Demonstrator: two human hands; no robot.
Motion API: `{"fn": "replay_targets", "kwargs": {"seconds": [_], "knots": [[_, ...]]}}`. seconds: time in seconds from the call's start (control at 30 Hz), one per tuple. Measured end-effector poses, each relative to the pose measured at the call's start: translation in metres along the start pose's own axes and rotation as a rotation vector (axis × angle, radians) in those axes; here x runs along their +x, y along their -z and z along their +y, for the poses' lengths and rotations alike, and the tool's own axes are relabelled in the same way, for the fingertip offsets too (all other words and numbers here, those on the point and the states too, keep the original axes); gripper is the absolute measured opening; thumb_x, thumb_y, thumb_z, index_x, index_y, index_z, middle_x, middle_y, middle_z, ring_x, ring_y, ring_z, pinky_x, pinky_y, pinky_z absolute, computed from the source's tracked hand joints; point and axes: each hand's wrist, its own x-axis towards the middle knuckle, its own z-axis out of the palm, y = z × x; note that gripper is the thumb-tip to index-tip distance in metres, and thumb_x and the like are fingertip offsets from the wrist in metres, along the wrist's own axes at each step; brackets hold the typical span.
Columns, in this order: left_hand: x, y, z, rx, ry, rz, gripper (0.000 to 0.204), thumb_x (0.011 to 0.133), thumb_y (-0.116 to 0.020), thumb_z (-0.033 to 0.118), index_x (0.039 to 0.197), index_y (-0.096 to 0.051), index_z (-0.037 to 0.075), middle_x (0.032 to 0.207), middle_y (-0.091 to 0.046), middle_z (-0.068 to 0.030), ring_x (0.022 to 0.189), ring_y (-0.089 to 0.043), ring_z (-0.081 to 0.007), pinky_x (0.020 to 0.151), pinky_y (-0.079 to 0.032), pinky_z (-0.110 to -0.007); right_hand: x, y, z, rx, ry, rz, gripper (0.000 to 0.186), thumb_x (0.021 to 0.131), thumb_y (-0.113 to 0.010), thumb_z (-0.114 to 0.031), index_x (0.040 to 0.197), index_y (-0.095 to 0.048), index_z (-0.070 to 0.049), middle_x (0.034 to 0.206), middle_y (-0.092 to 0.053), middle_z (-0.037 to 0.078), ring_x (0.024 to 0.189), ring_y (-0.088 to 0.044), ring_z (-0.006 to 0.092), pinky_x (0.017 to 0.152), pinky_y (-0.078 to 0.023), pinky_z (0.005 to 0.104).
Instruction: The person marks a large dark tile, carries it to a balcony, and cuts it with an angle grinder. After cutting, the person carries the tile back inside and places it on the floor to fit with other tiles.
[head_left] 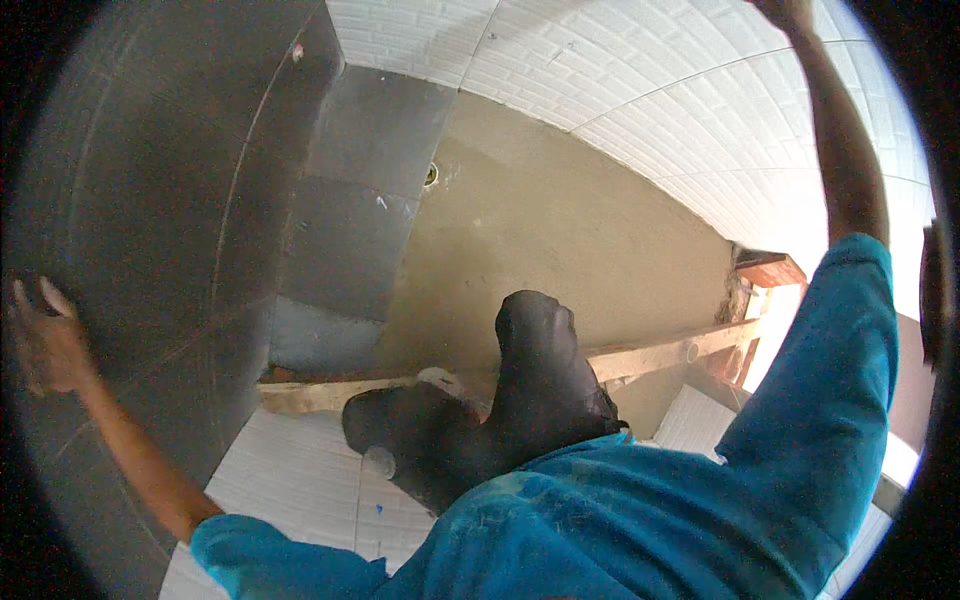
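My left hand [50, 345] is at the far left with its fingers apart, against or very close to the dark grey tiled wall [150, 160]. It holds nothing that I can see. High at the upper right, my right arm stretches up beside the white brick-patterned wall tiles [640, 60]. Only part of my right hand [785, 15] shows at the top edge; its fingers are cut off, so their pose is hidden. Both arms are raised wide, away from my body in its blue shirt.
Below lies a bare cement floor [560, 220] with a round drain [431, 175], bordered by grey floor tiles [365, 130]. A wooden beam [690, 347] crosses near my bent, dark-trousered legs. White tiles [290, 465] lie on the near side. A reddish block [770, 268] sits at the right.
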Motion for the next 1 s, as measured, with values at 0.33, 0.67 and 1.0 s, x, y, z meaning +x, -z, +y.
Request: {"fn": "replay_targets", "kwargs": {"seconds": [0.33,0.67,1.0], "knots": [[0.03,0.065,-0.02,-0.721,0.161,-0.337,0.046,0.09,-0.067,0.046,0.119,-0.064,0.011,0.116,-0.058,-0.0071,0.115,-0.051,-0.0266,0.097,-0.035,-0.046,0.001,0.013,-0.019,0.094,0.015,-0.129,0.123,0.065,-0.09,-0.04,0.159,-0.014,-0.017,0.152,-0.003,0.046,0.14,-0.018,0.0627,0.115,-0.024,0.0635],[-0.136,0.37,-0.167,-0.767,0.346,-0.997,0.04,0.097,-0.061,0.034,0.119,-0.059,0.001,0.128,-0.051,-0.0261,0.126,-0.041,-0.0433,0.105,-0.032,-0.058,0.019,0.016,0.027,-0.055,0.195,-0.218,0.097,0.078,-0.08,-0.045,0.157,-0.027,-0.026,0.151,-0.032,0.036,0.138,-0.041,0.0462,0.11,-0.03,0.0648],[-0.241,0.587,-0.275,-0.858,0.444,-1.43,0.029,0.094,-0.06,0.026,0.108,-0.064,0.0,0.113,-0.061,-0.0205,0.113,-0.053,-0.0383,0.1,-0.041,-0.05,-0.339,0.116,0.088,0.631,0.281,-0.65,0.038,0.098,-0.053,-0.015,0.136,-0.053,-0.016,0.151,-0.041,0.016,0.132,-0.048,0.0392,0.106,-0.044,0.0481]]}}
